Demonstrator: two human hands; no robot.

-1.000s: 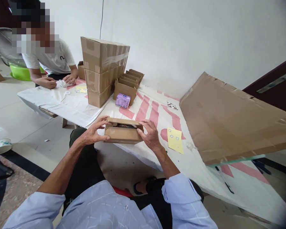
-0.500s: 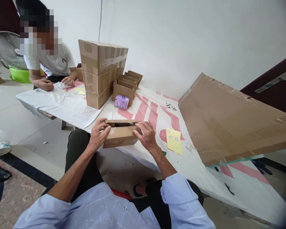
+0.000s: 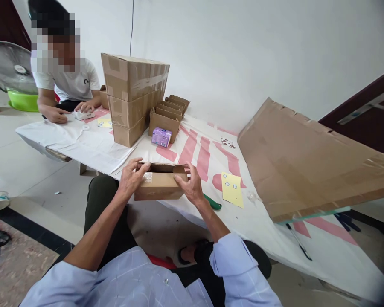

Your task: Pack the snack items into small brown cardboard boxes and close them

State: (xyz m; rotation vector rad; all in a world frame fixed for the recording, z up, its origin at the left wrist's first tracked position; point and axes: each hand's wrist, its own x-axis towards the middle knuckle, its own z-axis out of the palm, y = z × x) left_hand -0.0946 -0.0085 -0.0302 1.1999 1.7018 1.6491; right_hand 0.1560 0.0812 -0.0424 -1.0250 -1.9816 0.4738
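The small box (image 3: 160, 187) is plain brown cardboard, oblong and flat-sided, with a long dark gap along its top and a shiny strip of clear tape (image 3: 148, 177) near its left end. It is at the near edge of the table (image 3: 256, 230) — whether it rests there or is held just above, I cannot tell. The left hand (image 3: 130, 178) and right hand (image 3: 191, 184) have a grip on its two ends, thumbs on the near side. Some fingertips are hidden behind the box, and its inside is too dark to make out. The right wrist partly covers a smooth, curved green handle (image 3: 213, 202). Far left of it, a glossy purple pack (image 3: 161, 137) stands by taped cardboard boxes (image 3: 121, 111); the white cloth (image 3: 92, 147) is wrinkled.
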